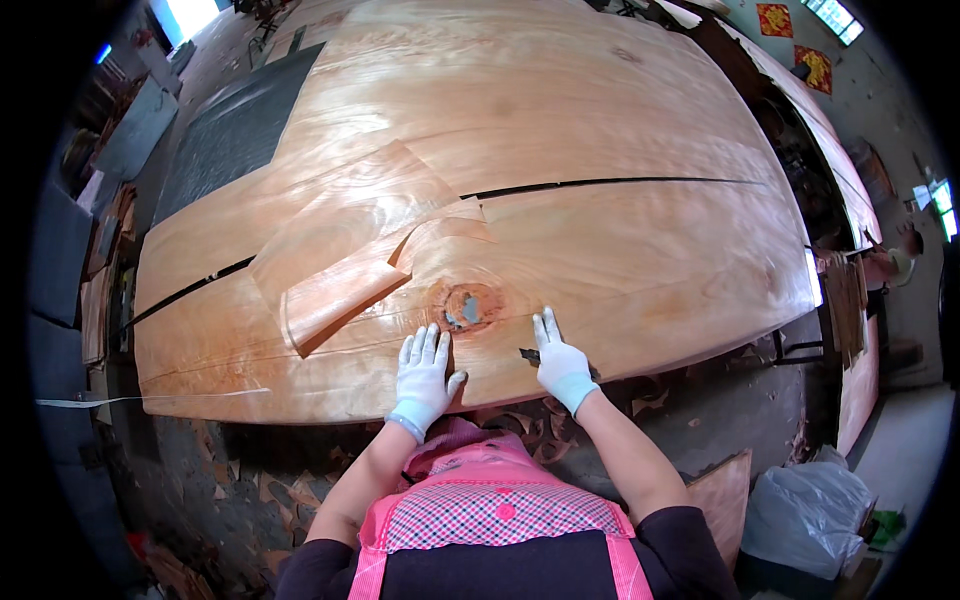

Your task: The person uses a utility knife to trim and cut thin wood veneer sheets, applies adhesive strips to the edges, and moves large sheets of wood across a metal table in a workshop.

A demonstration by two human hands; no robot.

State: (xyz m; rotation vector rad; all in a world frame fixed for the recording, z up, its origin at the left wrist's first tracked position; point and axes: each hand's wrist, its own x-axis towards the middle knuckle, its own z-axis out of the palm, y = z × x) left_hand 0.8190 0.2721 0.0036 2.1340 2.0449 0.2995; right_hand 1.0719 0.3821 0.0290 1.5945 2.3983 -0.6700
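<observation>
I've left hand [424, 374] released, right hand [562, 365] grasping a dark tool [529, 356]. At left's one o'clock, the knot [466, 308] looks unpatched.

Two hands: one left hand [424, 375], one right hand [562, 365]. One dark tool [529, 356]. Two knots: one near knot [483, 305], one far knot [626, 55]. Loose veneer [345, 225]: at least one piece, overlaps hiding the number. One dark panel [240, 125], far left. Two red posters [813, 68], far right. One plastic bag [805, 515], near right. One pink apron [450, 525]. Scraps [300, 490]: too many to count.
</observation>
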